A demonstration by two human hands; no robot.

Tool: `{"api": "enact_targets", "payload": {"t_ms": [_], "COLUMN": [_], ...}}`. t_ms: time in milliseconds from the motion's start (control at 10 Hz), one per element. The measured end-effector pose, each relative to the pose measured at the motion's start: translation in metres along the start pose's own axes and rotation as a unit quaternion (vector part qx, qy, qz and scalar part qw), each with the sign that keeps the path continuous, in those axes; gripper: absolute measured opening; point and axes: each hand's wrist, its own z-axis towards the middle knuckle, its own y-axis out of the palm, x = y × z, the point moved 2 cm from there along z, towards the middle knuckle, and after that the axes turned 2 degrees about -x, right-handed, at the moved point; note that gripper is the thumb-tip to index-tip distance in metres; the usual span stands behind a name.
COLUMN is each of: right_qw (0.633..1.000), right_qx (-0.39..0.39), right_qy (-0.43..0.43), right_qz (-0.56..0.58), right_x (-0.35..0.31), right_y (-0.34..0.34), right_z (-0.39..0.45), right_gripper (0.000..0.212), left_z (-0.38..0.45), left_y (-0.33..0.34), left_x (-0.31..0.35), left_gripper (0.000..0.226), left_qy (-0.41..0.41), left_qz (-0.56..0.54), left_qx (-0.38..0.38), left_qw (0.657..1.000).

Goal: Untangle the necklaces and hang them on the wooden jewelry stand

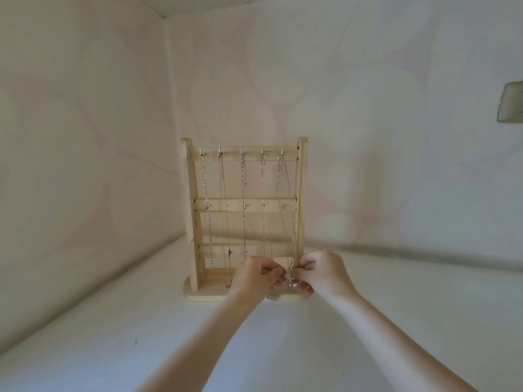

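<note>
**Both hands down at the foot of the stand, picking at the last chain**

From my feed, the wooden jewelry stand (245, 219) sits upright on the white worktop (113, 321), backed into the corner where two pale walls meet. Five necklaces (243, 199) hang from the hooks on its top rail, all dropping toward the base. The rightmost one runs down along the stand's right post and ends in a little tangle just in front of the base.

That's where my hands are. Left hand (256, 277) and right hand (321, 274) are nearly touching, fingers (273, 270) on both curled in and pinching that chain's lower end between them. A bit of chain also pokes out below my left hand, at the base's front edge.

My hands block the right half of the base, so I can't tell how the knot lies. Far right of the stand, a greyish object (510, 106) is on the wall, cut off by the frame.
</note>
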Motion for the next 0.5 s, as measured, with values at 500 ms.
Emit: {"api": "enact_targets", "payload": {"t_ms": [500], "right_qw": [0.993], "right_qx": [0.027], "right_qy": [0.003], "right_qz": [-0.116], "right_x": [-0.0017], "right_y": [0.0044], "right_z": [-0.0078], "right_gripper": [0.016], "left_z": [-0.0065], "left_y": [0.0020], "left_x": [-0.0078], "left_gripper": [0.019], "left_qy": [-0.022], "left_qz": [0.032], "left_qx": [-0.053], "left_qw": [0.998]}}
